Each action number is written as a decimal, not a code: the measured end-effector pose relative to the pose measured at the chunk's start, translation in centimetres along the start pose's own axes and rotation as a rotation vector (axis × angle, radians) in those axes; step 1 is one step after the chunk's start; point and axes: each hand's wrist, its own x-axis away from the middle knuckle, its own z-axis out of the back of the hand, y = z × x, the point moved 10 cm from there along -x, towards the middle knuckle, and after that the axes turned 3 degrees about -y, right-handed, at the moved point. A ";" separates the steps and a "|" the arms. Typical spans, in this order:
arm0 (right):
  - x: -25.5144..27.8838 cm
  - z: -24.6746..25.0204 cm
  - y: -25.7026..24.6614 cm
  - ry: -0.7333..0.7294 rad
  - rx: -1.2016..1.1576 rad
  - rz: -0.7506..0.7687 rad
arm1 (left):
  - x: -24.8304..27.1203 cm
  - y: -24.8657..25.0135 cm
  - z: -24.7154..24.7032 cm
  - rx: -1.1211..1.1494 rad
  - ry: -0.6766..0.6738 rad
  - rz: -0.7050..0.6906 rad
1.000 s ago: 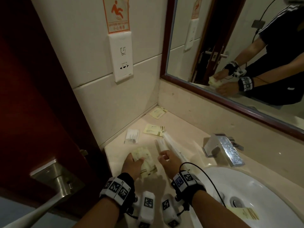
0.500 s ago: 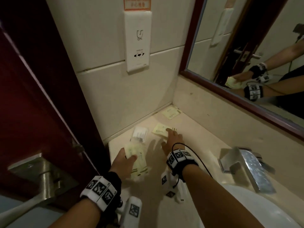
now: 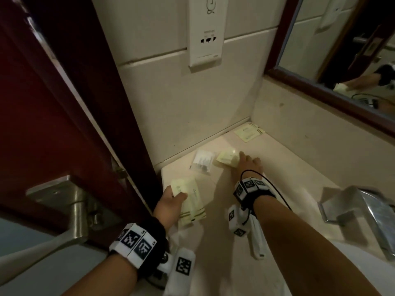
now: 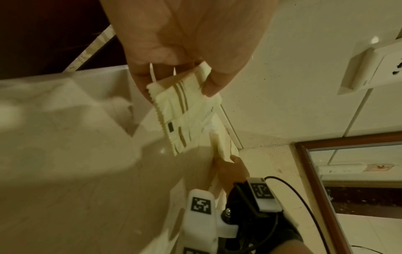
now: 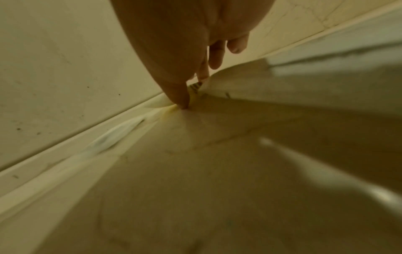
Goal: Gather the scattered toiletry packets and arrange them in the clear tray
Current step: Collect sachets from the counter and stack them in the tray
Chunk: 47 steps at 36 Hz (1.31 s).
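My left hand (image 3: 178,194) pinches a small stack of pale yellow striped packets (image 3: 190,201) between thumb and fingers, just above the counter's left edge; the left wrist view shows that stack (image 4: 185,116) close up. Farther back, my right hand (image 3: 240,160) pinches one edge of another yellow packet (image 3: 226,160), which tilts up off the counter. The right wrist view shows the thumb (image 5: 181,101) pressed on it. A clear packet (image 3: 203,160) lies beside it, and one more yellow packet (image 3: 249,134) lies in the corner. No clear tray is in view.
Long white packets (image 3: 256,238) lie under my right wrist. A chrome faucet (image 3: 359,212) stands at the right, a dark red door (image 3: 53,103) with a metal handle (image 3: 64,201) at the left. A wall socket plate (image 3: 205,28) and a mirror (image 3: 342,50) are behind.
My right hand left the long white packets, reached toward the wall and took hold of the yellow packet, lifting its edge. My left hand kept its stack.
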 end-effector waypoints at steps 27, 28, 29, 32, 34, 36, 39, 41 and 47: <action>12.2 0.3 0.9 -0.027 -1.005 0.136 | 0.5 0.5 -6.3 0.086 -0.138 0.036; 12.4 0.0 1.0 -0.037 -1.001 0.136 | 1.5 1.2 -6.5 0.095 -0.142 0.044; 12.5 -0.2 1.1 -0.043 -1.000 0.130 | 2.0 1.4 -6.7 0.103 -0.144 0.061; 12.8 -0.8 1.6 -0.048 -0.983 0.088 | 2.8 1.5 -7.0 0.154 -0.159 0.096; 12.9 -0.9 1.9 -0.044 -0.934 0.076 | 2.8 1.3 -7.2 0.187 -0.169 0.107; 13.1 -1.0 2.0 -0.032 -0.896 0.056 | 3.0 1.2 -7.3 0.239 -0.171 0.113; 13.0 -1.4 1.9 -0.026 -0.893 0.036 | 2.7 1.2 -7.1 0.240 -0.142 0.083; 12.8 -1.6 1.7 -0.032 -0.881 0.045 | 1.8 0.5 -6.9 0.194 -0.129 0.055; 12.3 -0.6 0.3 -0.048 -0.736 0.133 | -2.2 -2.6 -6.4 0.154 -0.134 0.008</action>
